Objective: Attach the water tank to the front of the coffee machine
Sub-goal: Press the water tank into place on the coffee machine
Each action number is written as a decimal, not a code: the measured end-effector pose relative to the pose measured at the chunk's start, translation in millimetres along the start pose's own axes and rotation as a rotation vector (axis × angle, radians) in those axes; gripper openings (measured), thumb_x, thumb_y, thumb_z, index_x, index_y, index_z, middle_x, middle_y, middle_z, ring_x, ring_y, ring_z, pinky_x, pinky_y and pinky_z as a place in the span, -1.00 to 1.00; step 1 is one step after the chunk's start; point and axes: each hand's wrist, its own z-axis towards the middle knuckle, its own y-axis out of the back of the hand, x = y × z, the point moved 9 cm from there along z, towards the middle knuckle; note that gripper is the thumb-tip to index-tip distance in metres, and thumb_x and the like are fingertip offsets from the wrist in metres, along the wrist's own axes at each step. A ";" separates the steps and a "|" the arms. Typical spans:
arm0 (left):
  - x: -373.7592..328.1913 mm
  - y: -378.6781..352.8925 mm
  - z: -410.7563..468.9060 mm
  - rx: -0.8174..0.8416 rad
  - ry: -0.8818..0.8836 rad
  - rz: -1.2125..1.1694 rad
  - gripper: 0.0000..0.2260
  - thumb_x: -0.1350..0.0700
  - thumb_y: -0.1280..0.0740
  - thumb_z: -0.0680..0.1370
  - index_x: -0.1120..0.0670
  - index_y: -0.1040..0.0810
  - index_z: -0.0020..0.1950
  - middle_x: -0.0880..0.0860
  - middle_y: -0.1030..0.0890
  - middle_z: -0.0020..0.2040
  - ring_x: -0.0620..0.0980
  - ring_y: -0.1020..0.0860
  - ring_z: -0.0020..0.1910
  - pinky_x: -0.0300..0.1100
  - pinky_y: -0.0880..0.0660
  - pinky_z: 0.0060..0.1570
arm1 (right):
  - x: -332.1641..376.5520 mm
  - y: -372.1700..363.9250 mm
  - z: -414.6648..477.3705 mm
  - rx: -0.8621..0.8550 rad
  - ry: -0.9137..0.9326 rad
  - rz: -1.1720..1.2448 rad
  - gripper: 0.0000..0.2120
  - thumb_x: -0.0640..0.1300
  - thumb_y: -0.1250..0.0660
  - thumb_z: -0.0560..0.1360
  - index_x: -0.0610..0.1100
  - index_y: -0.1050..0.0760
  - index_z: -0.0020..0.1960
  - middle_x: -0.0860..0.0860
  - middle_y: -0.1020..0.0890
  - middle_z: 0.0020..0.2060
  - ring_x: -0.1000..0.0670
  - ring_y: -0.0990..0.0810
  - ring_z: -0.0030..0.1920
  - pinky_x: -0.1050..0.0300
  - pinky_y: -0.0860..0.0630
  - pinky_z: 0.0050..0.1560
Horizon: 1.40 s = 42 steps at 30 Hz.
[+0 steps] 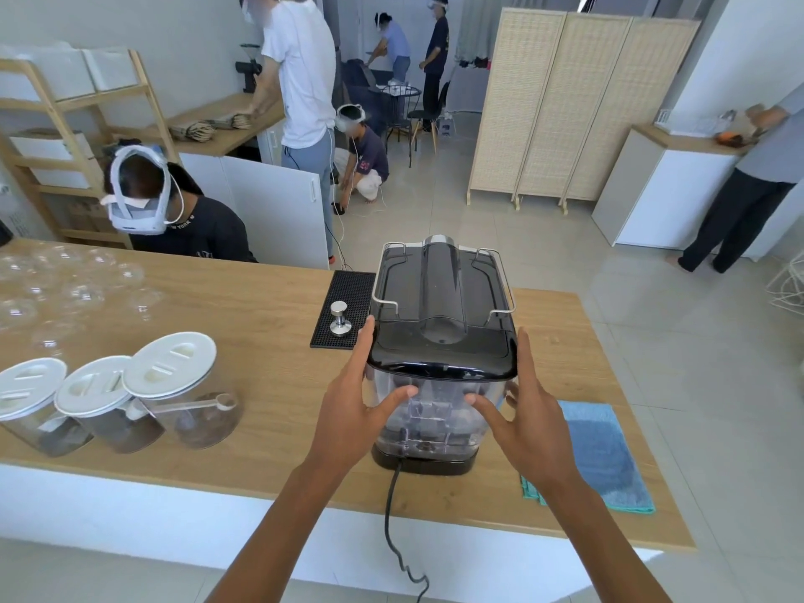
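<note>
The water tank (430,413) is a clear upright box standing against the near side of the coffee machine (441,306), under the black lid and on the black base. It looks already in its place, or almost. The left hand (352,411) and the right hand (533,417) are on its two sides, equally near, fingers spread open and touching the clear walls and the lid edge, not clenched. The tank's long axis is vertical, so I judge the last move is a straight push away from the person. A black cable (391,515) hangs below, and a blue cloth (604,459) lies just beside on the wooden counter (243,324).
</note>
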 end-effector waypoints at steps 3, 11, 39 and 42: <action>14.1 -1.8 -11.1 0.016 0.015 0.048 -0.13 -0.36 -0.31 0.48 -0.22 0.12 0.63 -0.09 -0.58 0.22 0.02 -0.64 -0.13 -0.27 -0.60 -0.06 | -4.3 0.9 1.0 0.022 0.003 0.000 -0.01 0.44 -0.26 0.43 0.28 0.31 0.60 0.01 -0.55 0.40 -0.10 -0.64 0.18 0.05 -0.57 -0.05; 132.4 -36.3 -68.6 0.331 0.250 0.284 -0.17 -0.40 -0.16 0.50 -0.20 0.20 0.62 0.03 0.05 0.68 0.08 0.08 0.65 0.21 -0.17 0.53 | -60.9 -50.9 -44.7 0.241 -0.094 -0.116 -0.14 0.41 0.01 0.53 0.04 0.25 0.65 0.09 0.07 0.65 -0.06 -0.55 0.32 -0.05 -0.63 -0.01; 211.1 -61.0 -82.5 0.429 0.134 0.788 -0.05 -0.60 0.09 0.38 -0.10 0.15 0.64 0.11 0.22 0.65 0.14 0.19 0.64 0.12 0.15 0.59 | -154.4 -127.6 -108.2 0.487 -0.236 -0.549 -0.02 0.54 0.21 0.46 -0.06 0.21 0.66 -0.14 0.26 0.61 -0.17 0.32 0.60 -0.12 0.26 0.58; 210.8 -62.0 -81.6 0.422 0.130 0.795 -0.04 -0.60 0.12 0.38 -0.09 0.17 0.63 0.11 0.23 0.64 0.15 0.19 0.64 0.12 0.15 0.59 | -155.6 -128.7 -108.4 0.476 -0.231 -0.550 -0.02 0.55 0.21 0.46 -0.06 0.20 0.66 -0.14 0.23 0.62 -0.17 0.32 0.60 -0.13 0.25 0.58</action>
